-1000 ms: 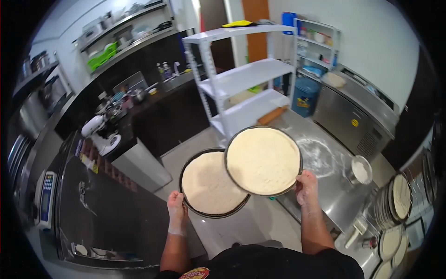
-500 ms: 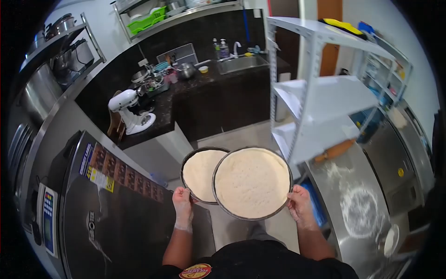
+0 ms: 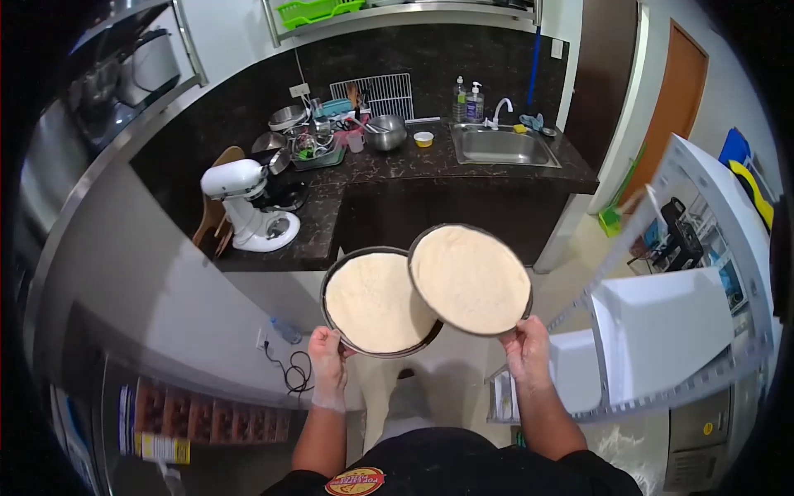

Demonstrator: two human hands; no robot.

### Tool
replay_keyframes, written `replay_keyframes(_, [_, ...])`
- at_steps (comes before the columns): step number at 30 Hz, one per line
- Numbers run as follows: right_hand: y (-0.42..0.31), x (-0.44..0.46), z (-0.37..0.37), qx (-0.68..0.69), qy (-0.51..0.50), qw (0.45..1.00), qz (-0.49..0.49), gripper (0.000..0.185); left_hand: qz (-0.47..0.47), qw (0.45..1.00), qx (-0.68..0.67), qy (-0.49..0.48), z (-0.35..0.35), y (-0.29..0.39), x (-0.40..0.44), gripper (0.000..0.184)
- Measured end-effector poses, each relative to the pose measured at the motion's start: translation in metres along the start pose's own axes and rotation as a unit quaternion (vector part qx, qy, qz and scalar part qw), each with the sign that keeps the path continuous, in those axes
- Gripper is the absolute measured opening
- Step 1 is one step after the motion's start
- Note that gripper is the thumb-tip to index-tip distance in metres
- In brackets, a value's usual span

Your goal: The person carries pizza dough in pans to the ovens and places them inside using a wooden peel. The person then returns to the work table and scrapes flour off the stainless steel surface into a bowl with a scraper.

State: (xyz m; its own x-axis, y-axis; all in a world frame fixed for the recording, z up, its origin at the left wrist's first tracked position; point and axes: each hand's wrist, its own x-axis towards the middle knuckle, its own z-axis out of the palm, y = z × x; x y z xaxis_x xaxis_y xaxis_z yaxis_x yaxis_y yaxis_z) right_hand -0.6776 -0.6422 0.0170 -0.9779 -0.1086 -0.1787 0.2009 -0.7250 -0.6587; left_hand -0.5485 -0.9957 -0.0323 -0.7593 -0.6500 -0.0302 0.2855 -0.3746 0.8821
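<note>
Two round dark pans of pale flattened dough are held out in front of the body. My left hand [image 3: 328, 364] pinches the near-left rim of the left pan [image 3: 376, 302]. The right pan [image 3: 471, 279] is tilted, and its left edge overlaps the left pan's right side from above. My right hand [image 3: 527, 351] grips the right pan's lower right rim, thumb near the edge. Fingers beneath both pans are partly hidden.
Ahead runs a dark counter [image 3: 372, 169] with a white stand mixer [image 3: 248, 202], a metal bowl [image 3: 385, 132], dishes and a sink [image 3: 506, 145]. A white shelf rack [image 3: 662, 331] stands at the right. A black cable [image 3: 296, 372] lies on the left.
The view has swung left, bringing the counter and sink to the front and the rack to the right. Both pans remain held; the right one has shifted and tilted over the left.
</note>
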Motion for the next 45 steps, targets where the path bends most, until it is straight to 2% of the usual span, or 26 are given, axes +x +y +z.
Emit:
replay_keyframes(6, [-0.026,0.149,0.016,-0.024,0.087,0.991,-0.103,0.007,-0.036,0.999,0.009,-0.04,0.071,-0.036,0.163,0.014])
replay_keyframes(10, [-0.056,0.212,0.011,-0.034,0.163,0.966,-0.199,0.008,-0.056,0.988,0.002,-0.143,0.177,-0.046,0.261,0.015])
replay_keyframes(13, [-0.073,0.241,-0.006,-0.001,0.238,0.916,-0.322,0.007,-0.106,0.968,0.009,-0.228,0.26,-0.081,0.324,0.013])
replay_keyframes(17, [-0.097,0.276,-0.022,-0.024,0.338,0.859,-0.384,0.006,-0.142,0.943,0.006,-0.302,0.373,-0.151,0.378,0.013])
replay_keyframes(21, [-0.097,0.281,-0.048,-0.001,0.406,0.834,-0.375,0.008,-0.186,0.915,0.011,-0.357,0.478,-0.194,0.4,0.014])
replay_keyframes(24, [-0.125,0.289,0.003,0.007,0.476,0.787,-0.393,0.004,-0.189,0.889,0.027,-0.416,0.542,-0.228,0.426,0.014])
replay_keyframes(25, [-0.127,0.291,-0.004,0.008,0.49,0.771,-0.407,0.004,-0.188,0.881,0.031,-0.433,0.561,-0.241,0.434,0.014])
replay_keyframes(28, [-0.118,0.297,-0.033,0.048,0.474,0.787,-0.391,0.005,-0.207,0.853,0.04,-0.477,0.626,-0.275,0.46,0.015])
replay_keyframes(30, [-0.136,0.325,-0.031,0.034,0.497,0.759,-0.42,0.007,-0.227,0.826,0.044,-0.514,0.671,-0.31,0.462,0.015])
replay_keyframes(33, [-0.169,0.376,-0.03,0.009,0.523,0.719,-0.457,0.01,-0.263,0.806,0.023,-0.529,0.742,-0.357,0.465,0.012])
replay_keyframes(36, [-0.206,0.403,-0.059,0.025,0.506,0.724,-0.468,0.017,-0.313,0.768,-0.005,-0.559,0.813,-0.395,0.467,0.011])
replay_keyframes(38, [-0.241,0.42,-0.062,0.018,0.532,0.693,-0.486,0.016,-0.336,0.746,-0.022,-0.575,0.865,-0.413,0.461,0.01])
replay_keyframes(41, [-0.273,0.441,-0.07,0.02,0.573,0.654,-0.494,0.014,-0.342,0.747,-0.034,-0.569,0.934,-0.431,0.451,0.016])
replay_keyframes(45, [-0.308,0.454,-0.113,0.016,0.574,0.637,-0.515,0.014,-0.347,0.74,-0.03,-0.576,1.005,-0.469,0.427,0.015])
